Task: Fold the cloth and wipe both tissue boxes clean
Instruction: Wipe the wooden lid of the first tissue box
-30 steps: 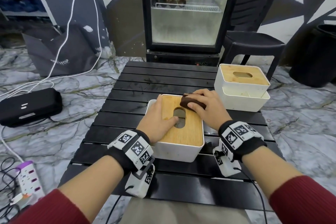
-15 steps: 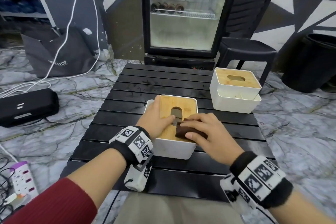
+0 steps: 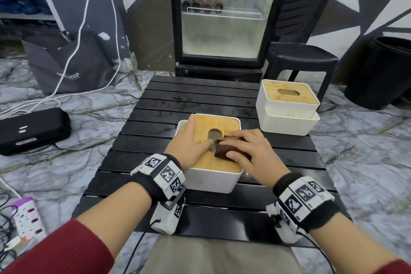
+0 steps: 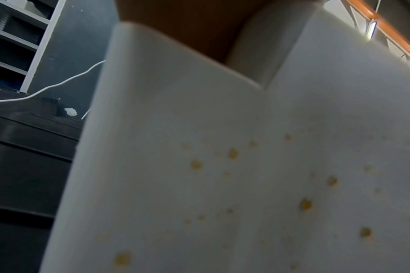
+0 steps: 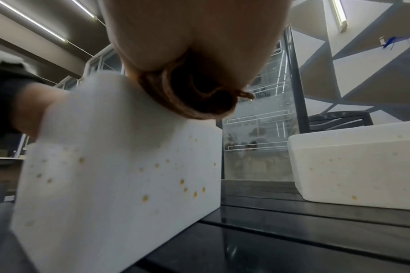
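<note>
The near tissue box (image 3: 213, 177), white with a bamboo lid, stands mid-table. My left hand (image 3: 192, 140) lies flat on the lid's left side, thumb by the slot. My right hand (image 3: 241, 148) grips a folded brown cloth (image 3: 223, 152) and presses it on the lid just right of the slot. The right wrist view shows the cloth (image 5: 199, 97) bunched under my palm, and yellow specks on the near box wall (image 5: 120, 166). The left wrist view is filled by that speckled wall (image 4: 222, 166). A second tissue box (image 3: 287, 115) stands at the far right.
The black slatted table (image 3: 200, 100) is small, with its edges close on every side. A glass-door fridge (image 3: 222, 18) and a black stool (image 3: 302, 58) stand behind it. On the floor to the left lie a black case (image 3: 33, 129), cables and a power strip (image 3: 26, 218).
My right hand drew the cloth from the lid's far right corner to its near edge, then pushed it back toward the slot. The left hand stayed on the lid.
</note>
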`<state>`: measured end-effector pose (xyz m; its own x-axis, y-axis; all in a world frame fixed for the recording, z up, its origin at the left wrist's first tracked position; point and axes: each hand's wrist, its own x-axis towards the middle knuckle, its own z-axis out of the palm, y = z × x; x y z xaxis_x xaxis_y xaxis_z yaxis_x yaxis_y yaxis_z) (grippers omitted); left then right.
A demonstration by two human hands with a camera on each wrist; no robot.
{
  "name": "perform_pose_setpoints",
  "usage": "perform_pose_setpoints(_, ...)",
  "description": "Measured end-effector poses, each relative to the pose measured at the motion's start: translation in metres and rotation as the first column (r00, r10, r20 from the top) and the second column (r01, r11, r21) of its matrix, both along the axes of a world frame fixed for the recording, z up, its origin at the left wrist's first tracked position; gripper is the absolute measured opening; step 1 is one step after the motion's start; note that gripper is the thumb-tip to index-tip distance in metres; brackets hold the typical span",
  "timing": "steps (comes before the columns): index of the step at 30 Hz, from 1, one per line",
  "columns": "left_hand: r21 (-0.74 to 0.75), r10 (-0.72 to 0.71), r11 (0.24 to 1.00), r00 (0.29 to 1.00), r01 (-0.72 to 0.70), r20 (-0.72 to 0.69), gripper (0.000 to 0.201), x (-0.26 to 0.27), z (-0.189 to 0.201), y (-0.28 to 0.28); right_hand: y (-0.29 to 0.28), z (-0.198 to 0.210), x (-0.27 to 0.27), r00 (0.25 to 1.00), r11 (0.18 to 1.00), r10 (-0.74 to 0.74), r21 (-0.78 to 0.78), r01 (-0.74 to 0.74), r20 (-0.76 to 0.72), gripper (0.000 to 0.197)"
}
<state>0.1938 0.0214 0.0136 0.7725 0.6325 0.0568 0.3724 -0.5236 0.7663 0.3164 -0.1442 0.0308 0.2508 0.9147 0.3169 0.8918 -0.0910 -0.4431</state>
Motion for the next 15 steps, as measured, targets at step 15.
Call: perform_pose_setpoints(15, -0.051, 0.003, 0.999, 1.000, -0.003, -0.009, 0.059, 0.000, 0.002, -0.002, 0.052, -0.001, 0.054, 0.998, 0.998, -0.059, -0.021, 0.059, 0.000, 0.032)
